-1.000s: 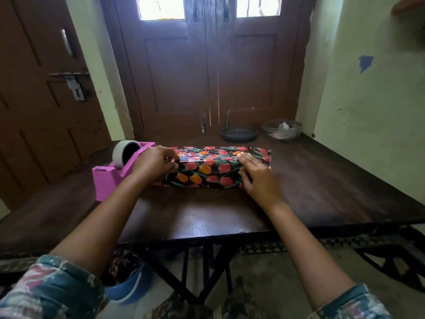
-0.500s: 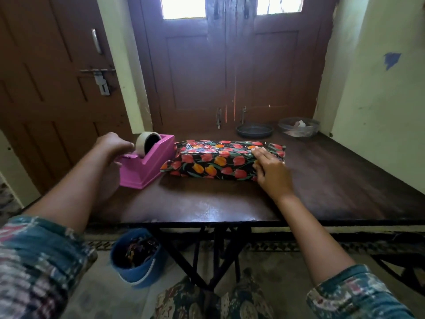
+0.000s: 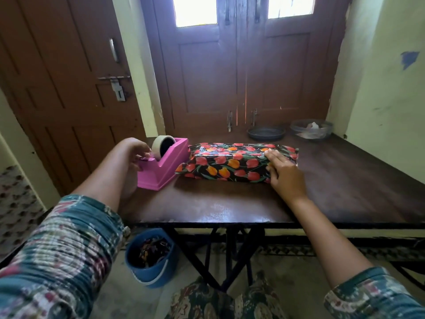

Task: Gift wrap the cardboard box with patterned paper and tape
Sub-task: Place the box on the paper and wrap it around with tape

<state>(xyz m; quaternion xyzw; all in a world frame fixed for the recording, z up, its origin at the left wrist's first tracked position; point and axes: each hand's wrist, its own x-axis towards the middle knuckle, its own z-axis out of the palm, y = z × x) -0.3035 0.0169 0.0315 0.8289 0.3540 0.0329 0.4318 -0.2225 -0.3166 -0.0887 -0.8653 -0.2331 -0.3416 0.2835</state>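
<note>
Off the wrapped box goes the left hand, now curled over the cutter end of the pink tape dispenser, right beside the tape roll. Can't tell whether it pinches any tape. The right hand lies flat, fingers straight, pressing the box's end. The wrapped box sits on the bench, stretching from that hand across to just beside the dispenser.

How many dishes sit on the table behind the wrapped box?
2. A dark pan stands at the far edge of the table by the door. A clear bowl holding crumpled paper stands just right of it, near the wall. None seem hidden.
</note>
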